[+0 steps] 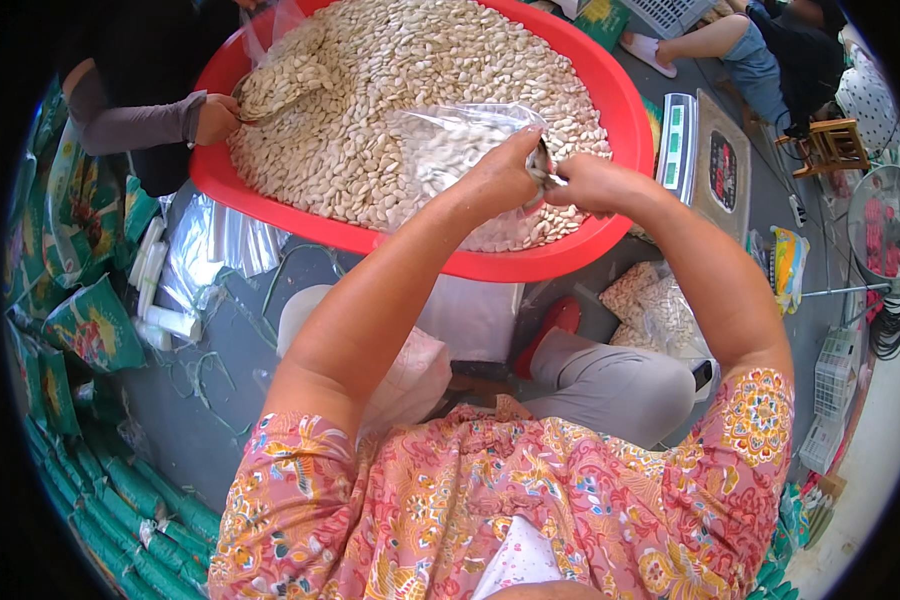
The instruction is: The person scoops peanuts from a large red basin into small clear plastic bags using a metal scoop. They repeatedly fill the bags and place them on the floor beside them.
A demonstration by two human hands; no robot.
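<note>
A large red plastic tub (487,264) heaped with pale pumpkin seeds (375,150) stands in front of me. Over its near right side, my left hand (504,176) grips the mouth of a clear plastic bag (450,154), which has seeds in or behind it. My right hand (604,184) is closed around the handle of a metal scoop (544,166). The scoop's head is at the bag's mouth, largely hidden by my left hand. At the tub's left, a co-worker's hand (216,120) holds another metal scoop (251,112) full of seeds, beside a clear bag (270,26).
A digital scale (679,146) stands right of the tub. Filled seed bags (634,322) lie near my right knee. Green printed bags (94,322) and flat clear bags (195,251) are at left. Another person (757,60) sits beyond, near a wooden stool (825,146) and a fan (885,225).
</note>
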